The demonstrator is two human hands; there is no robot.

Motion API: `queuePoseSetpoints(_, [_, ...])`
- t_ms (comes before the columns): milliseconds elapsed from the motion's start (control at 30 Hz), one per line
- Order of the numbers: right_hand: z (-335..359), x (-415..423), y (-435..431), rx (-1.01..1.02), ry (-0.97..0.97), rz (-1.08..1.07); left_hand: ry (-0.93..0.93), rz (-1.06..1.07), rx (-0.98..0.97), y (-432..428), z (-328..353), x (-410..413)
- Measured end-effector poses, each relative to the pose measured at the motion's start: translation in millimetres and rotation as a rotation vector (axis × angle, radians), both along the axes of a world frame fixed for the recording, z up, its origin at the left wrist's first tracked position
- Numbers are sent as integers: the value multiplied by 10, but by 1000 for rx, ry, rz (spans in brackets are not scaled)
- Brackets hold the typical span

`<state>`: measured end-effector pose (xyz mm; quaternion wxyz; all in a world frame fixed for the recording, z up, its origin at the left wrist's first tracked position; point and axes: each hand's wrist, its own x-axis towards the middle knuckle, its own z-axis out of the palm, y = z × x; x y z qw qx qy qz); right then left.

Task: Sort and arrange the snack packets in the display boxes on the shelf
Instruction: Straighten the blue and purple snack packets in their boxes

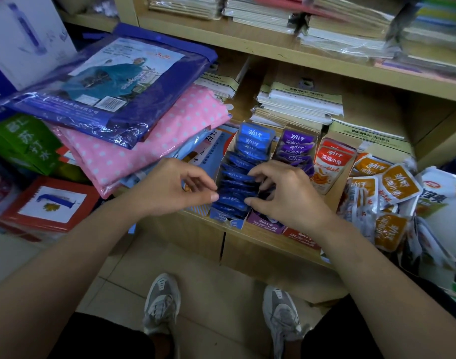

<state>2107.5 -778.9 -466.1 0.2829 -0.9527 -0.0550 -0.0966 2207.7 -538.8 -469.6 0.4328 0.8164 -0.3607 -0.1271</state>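
Observation:
Three narrow display boxes stand side by side on the lower shelf. The left box holds a row of blue packets. The middle box holds purple packets. The right box holds red packets. My left hand touches the left side of the blue row with thumb and fingertips. My right hand lies over the row's right side and the purple box, fingers curled on the blue packets. A loose heap of orange packets lies to the right.
Bagged raincoats, a blue one on a pink dotted one, are stacked left of the boxes. Paper pads lie behind them on the shelf. A white snack bag sits far right. My shoes stand on the tiled floor below.

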Motion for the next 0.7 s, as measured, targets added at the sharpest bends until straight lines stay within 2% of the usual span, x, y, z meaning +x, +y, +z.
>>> queuePoseSetpoints(133, [-37, 38, 48, -120, -40, -17, -164, -179, 129, 20, -99, -47])
queuePoseSetpoints(333, [-78, 56, 60, -84, -90, -49, -439, -55, 12, -137, -226, -83])
queuePoseSetpoints(467, [-70, 57, 32, -29, -80, -62, -498, -17, -50, -165, -233, -118])
queuePoseSetpoints(600, [-67, 59, 25, -8, -54, -29, -471, -39, -44, -159, -293, -98])
queuePoseSetpoints(700, [-74, 40, 27, 15, -65, -40, -530, -70, -25, -146, -307, -122])
